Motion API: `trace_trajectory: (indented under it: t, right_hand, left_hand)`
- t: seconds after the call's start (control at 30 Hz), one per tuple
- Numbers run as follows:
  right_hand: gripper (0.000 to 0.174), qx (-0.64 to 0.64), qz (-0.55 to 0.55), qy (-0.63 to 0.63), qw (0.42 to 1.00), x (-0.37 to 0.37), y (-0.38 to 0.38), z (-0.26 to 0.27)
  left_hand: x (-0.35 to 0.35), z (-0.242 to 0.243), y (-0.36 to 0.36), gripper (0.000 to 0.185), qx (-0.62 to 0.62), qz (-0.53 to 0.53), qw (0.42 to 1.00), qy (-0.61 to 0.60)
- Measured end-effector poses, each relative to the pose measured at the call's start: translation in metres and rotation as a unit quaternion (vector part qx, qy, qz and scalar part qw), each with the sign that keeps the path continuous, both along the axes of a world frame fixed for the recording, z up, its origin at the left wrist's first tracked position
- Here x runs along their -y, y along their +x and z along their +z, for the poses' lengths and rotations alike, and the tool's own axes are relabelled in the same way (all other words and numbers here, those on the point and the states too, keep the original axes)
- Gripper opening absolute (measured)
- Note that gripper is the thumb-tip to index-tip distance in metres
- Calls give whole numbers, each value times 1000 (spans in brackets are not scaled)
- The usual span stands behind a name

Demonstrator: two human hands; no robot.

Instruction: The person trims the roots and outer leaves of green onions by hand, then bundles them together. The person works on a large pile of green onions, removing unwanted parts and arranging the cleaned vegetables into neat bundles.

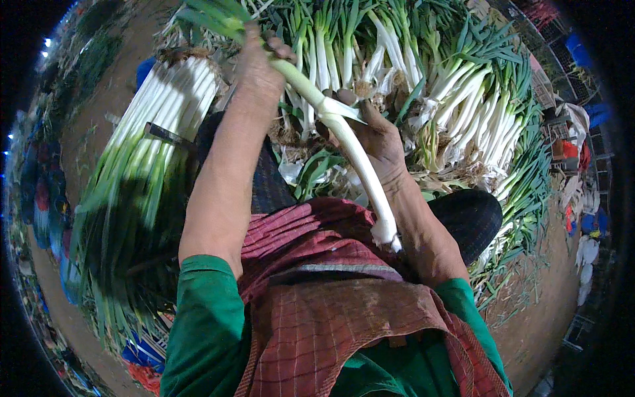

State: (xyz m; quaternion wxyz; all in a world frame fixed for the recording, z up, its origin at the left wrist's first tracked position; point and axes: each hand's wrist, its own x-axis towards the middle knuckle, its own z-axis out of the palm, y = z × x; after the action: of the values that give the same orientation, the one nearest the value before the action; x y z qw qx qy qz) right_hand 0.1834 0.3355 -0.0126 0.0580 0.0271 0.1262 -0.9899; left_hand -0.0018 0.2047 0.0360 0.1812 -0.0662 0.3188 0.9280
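Observation:
A single long leek [354, 149] slants across my lap, its green top at the upper left and its white root end pointing down. My left hand [263, 62] is closed around the upper stalk, just below the leaves. Partway down the stalk, a strip of pale outer layer [343, 109] sticks out sideways. My right hand [379, 136] holds that strip between thumb and fingers, beside the shaft; some of its fingers are hidden behind the stalk. The white root end [387, 235] hangs free above the red checked cloth [307, 223] on my lap.
To the left lies a stack of clean white-stemmed leeks [168, 94], with a dark flat strip or blade [168, 134] across it. Rooted leeks [461, 109] are heaped ahead and to the right. Peeled scraps [322, 173] lie before my lap. Bare soil [540, 297] shows at right.

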Motion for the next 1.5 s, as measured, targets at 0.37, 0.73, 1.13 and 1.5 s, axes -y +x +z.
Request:
trace_trajectory:
  t: [0.37, 0.73, 1.13, 1.5]
  right_hand:
    - [50, 81, -91, 362, 924, 5, 54, 37]
    - [41, 10, -117, 175, 978, -2, -21, 29]
    - [21, 80, -203, 90, 972, -26, 103, 57]
    - [21, 100, -367, 333, 863, -183, 311, 97]
  left_hand:
    - [18, 7, -39, 40, -45, 27, 999, 14]
    - [-38, 5, -4, 39, -8, -72, 997, -2]
    - [43, 1, -101, 28, -39, 10, 999, -6]
    - [82, -24, -164, 16, -164, 92, 960, -207]
